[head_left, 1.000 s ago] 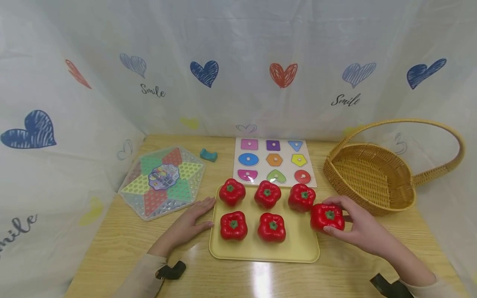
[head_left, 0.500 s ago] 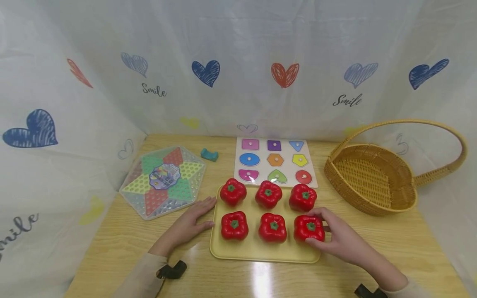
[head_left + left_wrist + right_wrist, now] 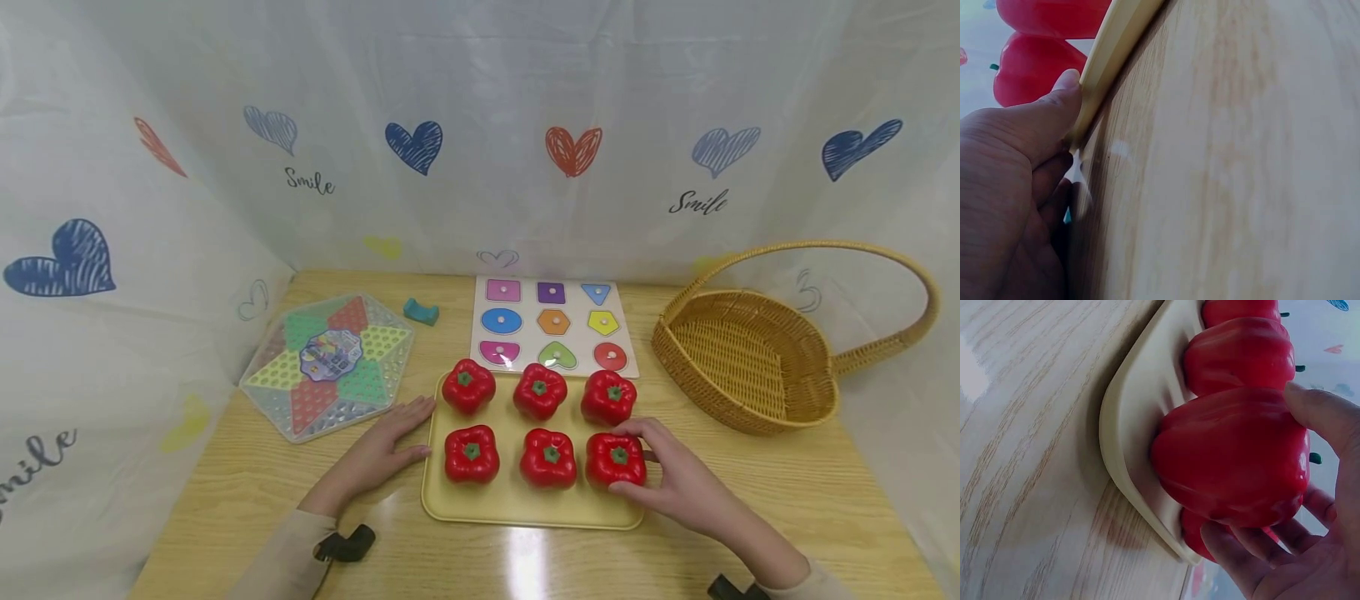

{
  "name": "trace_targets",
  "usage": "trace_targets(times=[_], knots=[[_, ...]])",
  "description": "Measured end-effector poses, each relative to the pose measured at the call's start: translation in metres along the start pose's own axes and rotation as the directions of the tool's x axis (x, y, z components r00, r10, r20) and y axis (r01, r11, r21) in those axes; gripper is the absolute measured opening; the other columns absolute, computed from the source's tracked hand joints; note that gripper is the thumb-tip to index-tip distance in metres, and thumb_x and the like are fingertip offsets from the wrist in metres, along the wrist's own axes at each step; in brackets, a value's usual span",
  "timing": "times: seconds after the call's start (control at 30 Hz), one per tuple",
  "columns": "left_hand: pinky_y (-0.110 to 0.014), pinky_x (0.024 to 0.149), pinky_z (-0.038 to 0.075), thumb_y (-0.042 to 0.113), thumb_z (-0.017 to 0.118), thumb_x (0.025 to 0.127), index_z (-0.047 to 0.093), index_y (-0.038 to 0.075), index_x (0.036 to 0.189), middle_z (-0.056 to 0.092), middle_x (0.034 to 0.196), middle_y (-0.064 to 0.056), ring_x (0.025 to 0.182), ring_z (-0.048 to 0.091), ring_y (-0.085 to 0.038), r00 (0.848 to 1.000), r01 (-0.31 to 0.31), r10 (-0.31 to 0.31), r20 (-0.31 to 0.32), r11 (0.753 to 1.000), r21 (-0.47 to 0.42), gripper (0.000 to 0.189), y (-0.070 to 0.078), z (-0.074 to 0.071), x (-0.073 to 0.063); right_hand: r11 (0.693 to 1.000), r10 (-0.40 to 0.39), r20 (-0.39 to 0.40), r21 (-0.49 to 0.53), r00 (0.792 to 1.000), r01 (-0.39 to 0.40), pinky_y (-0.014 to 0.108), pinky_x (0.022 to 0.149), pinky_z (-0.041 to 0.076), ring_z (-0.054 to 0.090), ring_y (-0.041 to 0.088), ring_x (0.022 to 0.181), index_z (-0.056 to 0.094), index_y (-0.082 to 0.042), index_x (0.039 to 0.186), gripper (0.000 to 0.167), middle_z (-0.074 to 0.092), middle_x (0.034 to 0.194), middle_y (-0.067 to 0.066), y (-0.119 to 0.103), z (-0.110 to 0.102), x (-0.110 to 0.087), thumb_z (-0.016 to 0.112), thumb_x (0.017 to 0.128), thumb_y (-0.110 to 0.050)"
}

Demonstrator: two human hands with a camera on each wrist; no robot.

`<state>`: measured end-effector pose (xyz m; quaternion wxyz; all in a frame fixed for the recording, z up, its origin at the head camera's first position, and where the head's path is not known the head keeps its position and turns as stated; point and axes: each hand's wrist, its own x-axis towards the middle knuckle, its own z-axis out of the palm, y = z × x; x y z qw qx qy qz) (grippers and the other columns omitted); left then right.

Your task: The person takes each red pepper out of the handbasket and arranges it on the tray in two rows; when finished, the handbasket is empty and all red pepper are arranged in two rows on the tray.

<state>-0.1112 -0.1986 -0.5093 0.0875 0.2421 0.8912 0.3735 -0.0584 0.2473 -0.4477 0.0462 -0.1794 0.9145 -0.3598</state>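
My right hand (image 3: 678,479) grips a red bell pepper (image 3: 613,467) at the front right of a pale yellow tray (image 3: 532,510). In the right wrist view the thumb lies along the top end of this pepper (image 3: 1229,456) and the fingers curl under its side; its base is down at the tray. Several more red bell peppers stand in two rows on the tray, green stems up, among them one at the front middle (image 3: 548,471). My left hand (image 3: 375,454) rests at the tray's left edge, fingers extended, its thumb against the rim (image 3: 1110,56) in the left wrist view.
A wicker basket (image 3: 678,387) with a tall handle stands at the right. Behind the tray lies a shape puzzle board (image 3: 517,337). A hexagonal Chinese checkers board (image 3: 330,358) and a small teal block (image 3: 422,312) are at the left. A printed curtain hangs behind.
My right hand has carried the bell pepper left from over the tray's right edge into the front right spot, shifting slightly left in the last half second. My left hand stays put.
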Motion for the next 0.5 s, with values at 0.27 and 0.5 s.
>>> trace_targets(times=[0.27,0.5], knots=[[-0.050,0.126,0.017,0.032,0.072,0.095,0.041,0.013,0.157,0.038,0.162,-0.006,0.152,0.028,-0.031,1.000,0.013,-0.013,0.004,1.000,-0.012,0.072,0.001,0.000,0.000,1.000,0.018,0.000,-0.011,1.000,-0.018,0.048,0.090,0.060,0.067,0.028,0.112,0.055,-0.016,0.137,0.064,0.058,0.130,-0.001,-0.004,-0.006,-0.001,0.084,0.085,-0.040],[-0.051,0.125,0.019,0.035,0.072,0.095,0.041,0.015,0.157,0.039,0.161,-0.007,0.151,0.030,-0.032,1.000,0.009,-0.009,-0.013,1.000,-0.015,0.072,-0.002,0.000,-0.002,0.997,0.062,-0.019,-0.047,0.998,-0.063,0.054,0.089,0.059,0.068,0.034,0.109,0.054,-0.013,0.134,0.046,0.061,0.129,0.010,-0.001,-0.018,0.001,0.070,0.098,-0.036]])
